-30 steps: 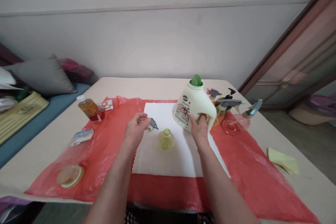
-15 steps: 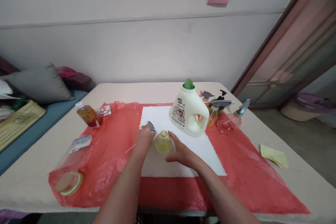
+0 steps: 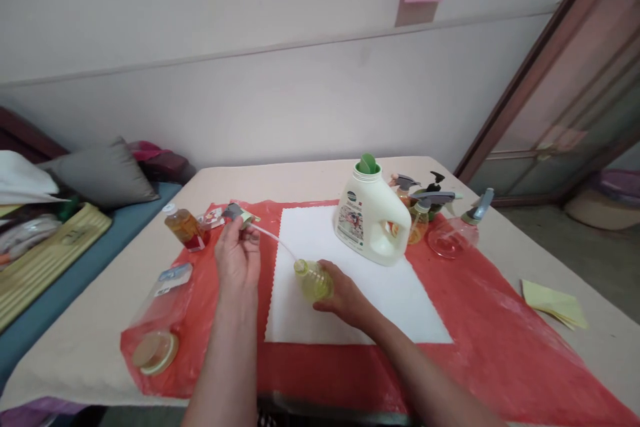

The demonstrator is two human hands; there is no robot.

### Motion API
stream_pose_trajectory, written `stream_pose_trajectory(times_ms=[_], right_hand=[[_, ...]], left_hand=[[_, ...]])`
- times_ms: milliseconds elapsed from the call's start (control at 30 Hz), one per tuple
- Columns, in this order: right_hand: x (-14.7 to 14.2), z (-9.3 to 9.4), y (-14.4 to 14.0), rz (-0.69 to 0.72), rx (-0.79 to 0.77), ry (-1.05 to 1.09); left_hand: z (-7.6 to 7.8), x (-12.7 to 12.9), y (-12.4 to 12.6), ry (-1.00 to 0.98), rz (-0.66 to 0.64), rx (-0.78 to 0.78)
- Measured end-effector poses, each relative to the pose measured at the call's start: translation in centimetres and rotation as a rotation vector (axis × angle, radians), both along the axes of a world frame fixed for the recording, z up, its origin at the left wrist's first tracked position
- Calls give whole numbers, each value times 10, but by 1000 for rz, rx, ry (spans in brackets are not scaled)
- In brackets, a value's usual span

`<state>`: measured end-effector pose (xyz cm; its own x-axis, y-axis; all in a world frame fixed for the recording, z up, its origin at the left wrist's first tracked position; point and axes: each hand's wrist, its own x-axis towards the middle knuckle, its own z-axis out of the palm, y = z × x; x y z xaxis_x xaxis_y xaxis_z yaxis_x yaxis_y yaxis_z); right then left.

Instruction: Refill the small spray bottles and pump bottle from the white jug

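Observation:
My left hand [image 3: 239,255] is closed around a grey trigger spray head [image 3: 233,211], raised to the left of the white sheet. From it a thin clear dip tube [image 3: 273,235] slants down to the right, its far end at the mouth of a small yellow-green bottle [image 3: 316,281]. The bottle leans to the left over the sheet [image 3: 360,313], and my right hand [image 3: 343,293] grips it from the right side. Behind it stands a large cream detergent jug [image 3: 370,217] with a green piece in its neck.
Several spray bottles, one of them a pink clear bottle [image 3: 453,237], stand right of the jug. A bottle of amber liquid [image 3: 186,228], a clear container [image 3: 167,300] and a round lid [image 3: 156,352] sit at left. Yellow paper [image 3: 554,303] lies at right. Red plastic [image 3: 320,373] covers the table.
My left hand has moved left and up with the spray head, and the tube now reaches the bottle's mouth. My right hand has closed on the bottle, which now tilts left.

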<state>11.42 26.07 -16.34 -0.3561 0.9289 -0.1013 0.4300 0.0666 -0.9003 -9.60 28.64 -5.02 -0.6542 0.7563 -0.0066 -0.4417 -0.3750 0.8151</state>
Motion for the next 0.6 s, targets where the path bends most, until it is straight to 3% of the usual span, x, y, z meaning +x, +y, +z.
stream_pose_trajectory(times_ms=[100, 367, 600], right_hand=[[-1, 2, -2, 11, 5, -21], [2, 9, -5, -26, 3, -19], [-9, 37, -11, -157, 17, 70]], left_hand=[[5, 4, -5, -125, 22, 77], [6, 12, -4, 40, 55, 146], [-3, 44, -14, 57, -254, 101]])
